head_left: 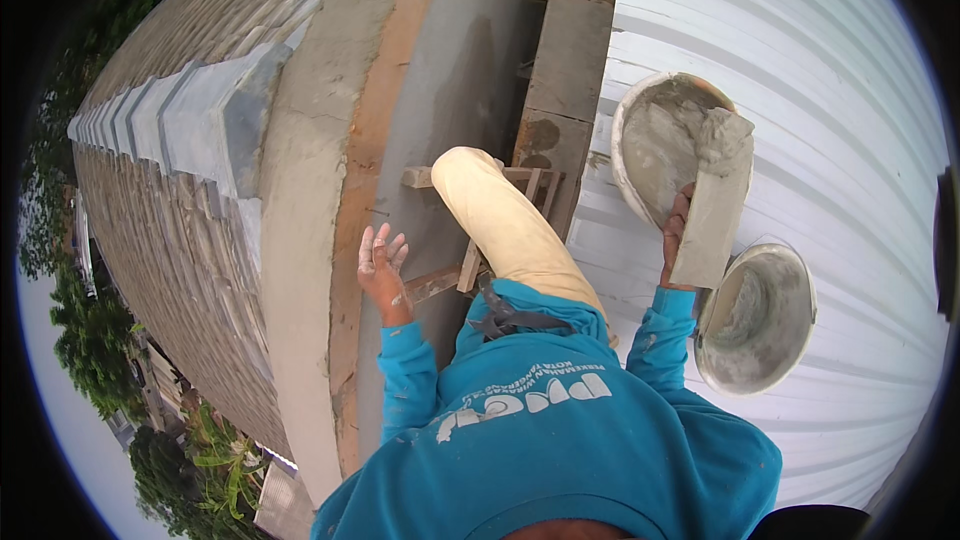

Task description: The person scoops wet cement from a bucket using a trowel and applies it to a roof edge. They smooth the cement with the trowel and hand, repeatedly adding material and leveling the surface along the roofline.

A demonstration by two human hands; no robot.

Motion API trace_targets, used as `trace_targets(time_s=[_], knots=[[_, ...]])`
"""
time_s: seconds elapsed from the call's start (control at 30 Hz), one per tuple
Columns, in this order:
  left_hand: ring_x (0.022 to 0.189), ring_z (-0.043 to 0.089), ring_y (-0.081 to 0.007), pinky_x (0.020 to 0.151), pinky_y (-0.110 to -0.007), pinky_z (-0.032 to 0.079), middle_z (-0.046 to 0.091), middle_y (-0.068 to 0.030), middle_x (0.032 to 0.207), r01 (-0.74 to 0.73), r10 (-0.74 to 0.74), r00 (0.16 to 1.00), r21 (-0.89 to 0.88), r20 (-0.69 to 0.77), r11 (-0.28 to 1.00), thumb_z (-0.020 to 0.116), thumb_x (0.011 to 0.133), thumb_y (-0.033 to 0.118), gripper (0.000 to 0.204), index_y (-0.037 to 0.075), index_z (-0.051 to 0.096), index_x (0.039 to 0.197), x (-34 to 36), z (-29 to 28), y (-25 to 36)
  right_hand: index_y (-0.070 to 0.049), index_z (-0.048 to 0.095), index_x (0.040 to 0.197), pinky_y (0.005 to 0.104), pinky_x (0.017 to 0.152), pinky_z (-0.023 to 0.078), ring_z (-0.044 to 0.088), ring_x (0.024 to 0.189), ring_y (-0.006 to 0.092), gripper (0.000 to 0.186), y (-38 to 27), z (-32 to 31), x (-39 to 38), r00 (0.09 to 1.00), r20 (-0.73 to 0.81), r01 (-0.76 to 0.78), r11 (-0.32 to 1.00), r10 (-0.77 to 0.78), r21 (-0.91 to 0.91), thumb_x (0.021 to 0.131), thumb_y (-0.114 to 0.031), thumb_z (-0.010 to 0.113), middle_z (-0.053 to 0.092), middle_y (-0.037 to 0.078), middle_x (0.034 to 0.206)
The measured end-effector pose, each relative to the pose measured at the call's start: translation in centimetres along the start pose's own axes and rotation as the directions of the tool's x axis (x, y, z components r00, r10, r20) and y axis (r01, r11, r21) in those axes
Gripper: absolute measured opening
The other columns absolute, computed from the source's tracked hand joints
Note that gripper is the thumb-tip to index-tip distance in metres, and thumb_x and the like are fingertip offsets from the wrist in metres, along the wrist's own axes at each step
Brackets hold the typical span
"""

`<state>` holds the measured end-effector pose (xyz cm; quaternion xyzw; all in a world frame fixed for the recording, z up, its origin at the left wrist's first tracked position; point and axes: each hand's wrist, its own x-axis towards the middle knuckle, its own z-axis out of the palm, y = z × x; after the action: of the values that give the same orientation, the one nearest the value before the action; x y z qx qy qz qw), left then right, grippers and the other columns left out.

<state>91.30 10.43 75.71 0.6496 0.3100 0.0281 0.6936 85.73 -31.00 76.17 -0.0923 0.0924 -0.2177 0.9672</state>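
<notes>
My right hand (676, 236) is closed on a flat, rectangular plastering float (708, 230), grey with mortar. A lump of wet mortar (724, 140) sits at the float's far end, over a round basin (622, 145) with more grey mortar inside. How my fingers grip under the float is partly hidden. To the left, my left hand (383, 265) is raised with its fingers apart and slightly curled, holding nothing. Pale mortar smears its fingers, and it is nearest to the brown edge of a plastered ledge (310, 190).
A second bucket (808, 325), coated grey inside, stands beside the basin on a white corrugated metal roof (850, 180). A wooden ladder (550, 195) leans in the gap by my legs, next to a grey wall (425, 110). A tiled roof (175, 270) slopes away at left.
</notes>
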Motion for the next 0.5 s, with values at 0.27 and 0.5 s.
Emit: trace_targets(time_s=[0.27,0.5], knots=[[0.13,0.045,-0.0408,0.109,-0.047,0.043,0.028,-0.0276,0.15,0.221,-0.314,0.942,-0.488,-0.116,0.845,0.044,0.098,0.01,0.058,-0.011,0.017,0.145,-1.1,-7.1,-0.7,-0.007,0.048,0.134,0.027,0.064,0.056,0.06,0.102,0.0282,0.043,5.5,4.5,4.9,0.981,-0.187,-0.002,0.971,-0.044,-0.24,0.096,-0.023,0.057,0.053,0.02,0.127],[0.134,0.036,-0.0451,0.113,-0.053,0.036,0.022,-0.0325,0.147,0.056,-0.334,0.918,-0.766,-0.213,0.64,0.049,0.087,-0.002,0.06,-0.015,0.018,0.137,-0.7,-10.3,-0.3,-0.012,0.047,0.139,0.0394,0.076,0.058,0.061,0.113,0.0305,0.046,19.9,5.2,18.1,0.979,0.08,-0.163,0.959,0.186,-0.232,0.097,-0.029,0.055,0.056,0.015,0.134]])
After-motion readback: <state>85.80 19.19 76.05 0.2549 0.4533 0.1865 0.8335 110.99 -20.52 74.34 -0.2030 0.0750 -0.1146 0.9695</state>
